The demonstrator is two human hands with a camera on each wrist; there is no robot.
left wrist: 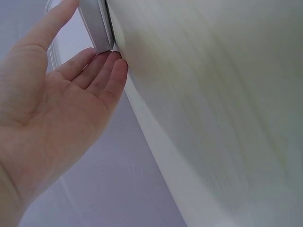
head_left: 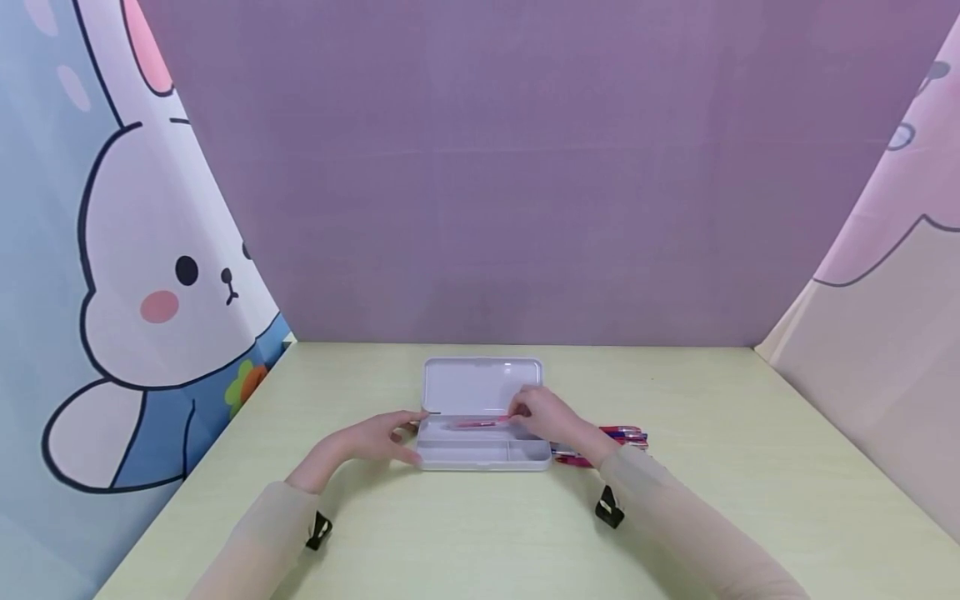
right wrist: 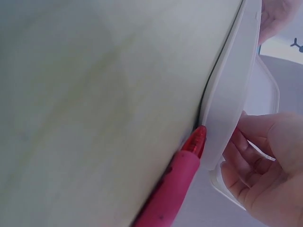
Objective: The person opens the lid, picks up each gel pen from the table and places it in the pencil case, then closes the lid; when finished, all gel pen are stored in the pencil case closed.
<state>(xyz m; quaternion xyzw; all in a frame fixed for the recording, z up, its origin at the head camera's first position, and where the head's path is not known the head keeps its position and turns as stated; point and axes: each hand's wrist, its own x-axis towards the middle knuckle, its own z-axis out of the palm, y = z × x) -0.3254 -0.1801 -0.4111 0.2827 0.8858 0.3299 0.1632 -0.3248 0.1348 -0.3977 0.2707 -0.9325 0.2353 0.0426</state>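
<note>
A white pencil case (head_left: 483, 467) lies with its lid (head_left: 480, 383) raised at the back. My left hand (head_left: 372, 437) touches its left end, the thumb near the front corner and the fingers farther back. In the left wrist view, those fingers reach the case's end wall (left wrist: 97, 28), mostly straight. Over the back compartment, my right hand (head_left: 546, 414) pinches one end of a pen (head_left: 476, 423) with pink-red parts. The pen lies lengthwise in or just above that compartment; its exact contact cannot be told. In the right wrist view, the curled fingers largely hide it.
Several pens (head_left: 626, 432), red, pink and blue, lie in a loose pile right of the case, partly behind my right forearm. A pink pen (right wrist: 173, 189) points at the case's end in the right wrist view. A purple panel (head_left: 525, 183) stands behind the pale table (head_left: 465, 533).
</note>
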